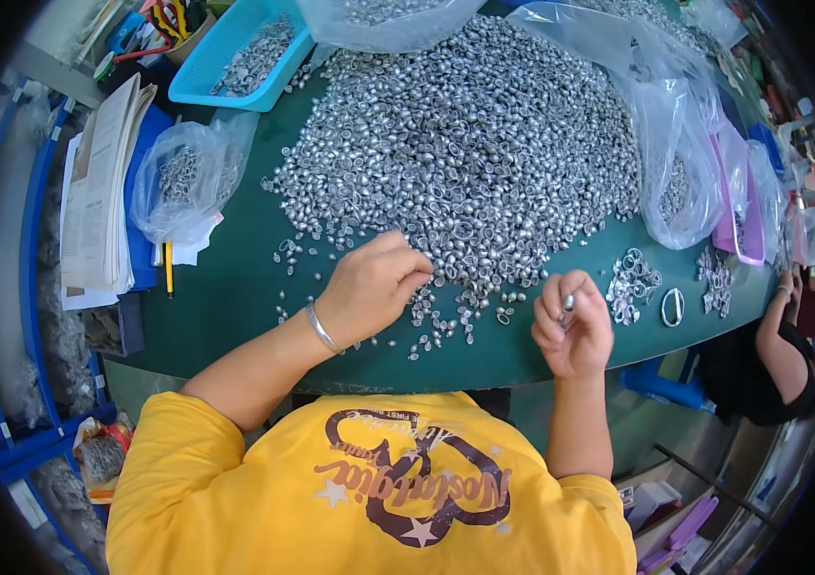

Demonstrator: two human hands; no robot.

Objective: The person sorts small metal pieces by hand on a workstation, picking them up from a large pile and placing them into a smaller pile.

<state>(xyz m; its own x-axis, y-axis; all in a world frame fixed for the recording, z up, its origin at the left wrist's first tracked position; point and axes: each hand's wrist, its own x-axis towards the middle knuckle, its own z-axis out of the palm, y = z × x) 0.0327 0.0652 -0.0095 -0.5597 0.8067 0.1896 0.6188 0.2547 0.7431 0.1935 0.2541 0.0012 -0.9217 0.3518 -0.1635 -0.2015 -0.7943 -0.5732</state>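
A wide heap of small silvery oval metal pieces [465,134] covers the middle of the green table [225,316]. Some look hollow like cups, others rounded. My left hand [374,287], with a silver bangle on the wrist, is at the heap's near-left edge, fingers pinched together; whatever sits between its fingertips is hidden. On the right, my right hand [575,326] is raised palm-up just off the heap, its fingers curled around a small oval metal piece [568,302]. Loose pieces [441,331] lie scattered between my two hands.
A blue basket [198,81] of metal parts stands at back left, near a plastic bag [187,177] and stacked papers [105,192]. To the right are small part piles [632,285], a metal ring [673,307], a clear bag [671,163] and a pink tray [752,235]. Another person [771,359] sits far right.
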